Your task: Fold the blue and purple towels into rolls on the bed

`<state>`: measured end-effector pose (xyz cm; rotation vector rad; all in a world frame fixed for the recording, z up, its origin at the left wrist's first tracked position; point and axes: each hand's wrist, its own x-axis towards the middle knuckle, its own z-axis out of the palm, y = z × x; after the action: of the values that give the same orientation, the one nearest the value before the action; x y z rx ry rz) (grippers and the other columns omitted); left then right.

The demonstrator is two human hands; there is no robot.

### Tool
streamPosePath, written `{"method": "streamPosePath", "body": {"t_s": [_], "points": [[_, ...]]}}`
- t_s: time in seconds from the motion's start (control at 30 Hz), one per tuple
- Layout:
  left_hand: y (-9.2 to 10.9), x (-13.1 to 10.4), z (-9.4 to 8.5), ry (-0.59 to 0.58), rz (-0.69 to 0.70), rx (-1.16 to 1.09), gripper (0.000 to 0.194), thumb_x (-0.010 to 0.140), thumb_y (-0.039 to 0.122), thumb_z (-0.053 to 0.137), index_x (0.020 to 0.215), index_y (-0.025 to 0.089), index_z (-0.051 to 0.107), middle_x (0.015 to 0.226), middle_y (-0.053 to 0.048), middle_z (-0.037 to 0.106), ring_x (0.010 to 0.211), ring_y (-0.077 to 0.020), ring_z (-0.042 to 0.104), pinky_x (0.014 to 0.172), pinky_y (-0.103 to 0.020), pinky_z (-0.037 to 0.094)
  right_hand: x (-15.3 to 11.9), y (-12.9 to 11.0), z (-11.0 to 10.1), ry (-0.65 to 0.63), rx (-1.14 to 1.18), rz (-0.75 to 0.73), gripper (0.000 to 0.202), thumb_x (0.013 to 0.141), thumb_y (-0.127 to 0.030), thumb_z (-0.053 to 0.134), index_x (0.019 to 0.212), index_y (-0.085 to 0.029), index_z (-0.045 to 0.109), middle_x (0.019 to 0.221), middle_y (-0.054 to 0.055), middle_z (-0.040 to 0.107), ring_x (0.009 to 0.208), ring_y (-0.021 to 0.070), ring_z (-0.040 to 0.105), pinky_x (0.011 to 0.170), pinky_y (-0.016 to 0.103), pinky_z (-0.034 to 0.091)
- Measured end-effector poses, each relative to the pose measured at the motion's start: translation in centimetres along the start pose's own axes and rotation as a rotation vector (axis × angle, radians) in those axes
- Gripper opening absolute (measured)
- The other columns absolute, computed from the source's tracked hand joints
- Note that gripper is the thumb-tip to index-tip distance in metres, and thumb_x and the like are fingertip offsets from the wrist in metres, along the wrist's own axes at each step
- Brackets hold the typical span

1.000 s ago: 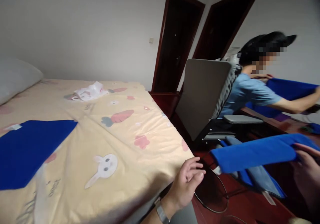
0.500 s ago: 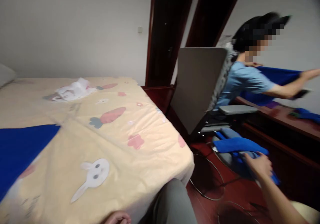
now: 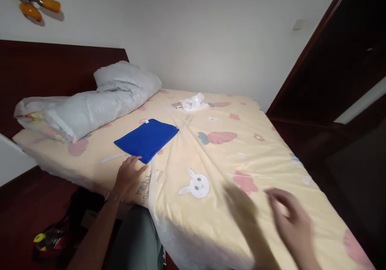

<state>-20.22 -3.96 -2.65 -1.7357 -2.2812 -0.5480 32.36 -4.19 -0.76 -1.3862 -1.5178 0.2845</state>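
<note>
A flat blue cloth (image 3: 146,139) with a small white tag at its far edge lies on the patterned bed sheet (image 3: 217,161). My left hand (image 3: 129,177) is at the cloth's near corner, fingers apart, the fingertips at or just over its edge; contact is hard to tell. Over the right part of the bed is my right hand (image 3: 291,221), blurred by motion, its fingers curved with a gap between thumb and fingers and nothing visible in them. Its shadow falls on the sheet to its left.
A rolled grey-white quilt (image 3: 99,101) lies along the dark headboard (image 3: 60,62). A crumpled white plastic bag (image 3: 193,102) rests near the far edge of the bed. My knee (image 3: 135,238) is against the near edge. A dark door (image 3: 340,60) stands at the right.
The view has swung left, away from the seated person and chair. My right hand has left the blue items on the stool and is above the bed. My left hand has reached the blue cloth.
</note>
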Motion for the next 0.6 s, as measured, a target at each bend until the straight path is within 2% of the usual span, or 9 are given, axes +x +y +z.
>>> {"method": "streamPosePath", "body": {"t_s": [0.07,0.13,0.2,0.27,0.37,0.43,0.5,0.6], "points": [[1.1,1.7,1.2,-0.038,-0.003,0.097,0.045,0.086,0.048,0.054,0.119,0.018,0.063,0.116,-0.012,0.065,0.103,-0.0298,0.061,0.089,-0.039,0.046,0.3,-1.4,5.2,-0.231,0.165,0.006,0.031,0.089,-0.047,0.055,0.092,-0.02,0.069,0.102,0.011,0.069,0.091,0.0275,0.065,0.057,0.029,0.052],[2.2,2.5,2.2,-0.028,-0.016,0.134,0.037,0.089,0.043,0.051,0.111,0.016,0.065,0.104,-0.013,0.067,0.093,-0.0292,0.063,0.08,-0.037,0.046,0.3,-1.6,9.4,-0.302,0.207,0.084,0.03,0.09,-0.042,0.05,0.095,-0.019,0.069,0.098,0.011,0.07,0.088,0.0267,0.065,0.067,0.033,0.052],[2.9,2.8,2.7,0.0,-0.023,0.152,0.033,0.094,0.035,0.042,0.101,0.014,0.067,0.096,-0.014,0.067,0.086,-0.0288,0.063,0.074,-0.036,0.044,0.1,-0.8,11.8,-0.341,0.22,0.122,0.031,0.09,-0.042,0.05,0.096,-0.018,0.069,0.097,0.011,0.07,0.087,0.0271,0.064,0.076,0.037,0.051],[3.2,2.8,2.9,0.018,-0.003,0.174,0.034,0.096,0.028,0.037,0.092,0.014,0.067,0.091,-0.014,0.066,0.086,-0.0293,0.062,0.074,-0.037,0.042,-0.3,0.1,12.5,-0.369,0.234,0.139,0.031,0.091,-0.043,0.051,0.097,-0.018,0.069,0.098,0.011,0.071,0.088,0.0275,0.064,0.078,0.037,0.05],[3.7,2.5,2.8,0.02,0.07,0.184,0.03,0.095,0.03,0.042,0.089,0.015,0.067,0.089,-0.013,0.066,0.087,-0.0297,0.062,0.075,-0.036,0.042,-0.4,0.7,11.9,-0.369,0.26,0.183,0.031,0.093,-0.044,0.049,0.096,-0.019,0.067,0.095,0.009,0.07,0.085,0.0266,0.064,0.074,0.034,0.048],[4.1,2.2,2.9,0.034,0.088,0.18,0.028,0.093,0.031,0.045,0.087,0.015,0.067,0.088,-0.013,0.066,0.085,-0.0296,0.063,0.071,-0.035,0.042,-0.4,0.4,11.4,-0.373,0.267,0.202,0.03,0.093,-0.044,0.049,0.096,-0.02,0.067,0.091,0.008,0.07,0.082,0.0259,0.064,0.071,0.033,0.048],[4.4,2.3,2.8,0.06,0.072,0.182,0.031,0.094,0.026,0.039,0.081,0.014,0.065,0.084,-0.014,0.064,0.08,-0.0295,0.063,0.066,-0.035,0.042,-0.3,-0.1,11.2,-0.394,0.257,0.196,0.03,0.093,-0.044,0.049,0.095,-0.02,0.067,0.089,0.007,0.07,0.078,0.0251,0.063,0.07,0.033,0.047],[5.3,3.1,2.0,0.118,0.034,0.096,0.03,0.092,0.02,0.036,0.073,0.016,0.059,0.077,-0.011,0.061,0.079,-0.0289,0.063,0.068,-0.037,0.044,-0.3,-0.7,11.2,-0.397,0.231,0.169,0.029,0.093,-0.042,0.049,0.093,-0.02,0.068,0.088,0.007,0.07,0.074,0.024,0.062,0.068,0.033,0.046]]}}
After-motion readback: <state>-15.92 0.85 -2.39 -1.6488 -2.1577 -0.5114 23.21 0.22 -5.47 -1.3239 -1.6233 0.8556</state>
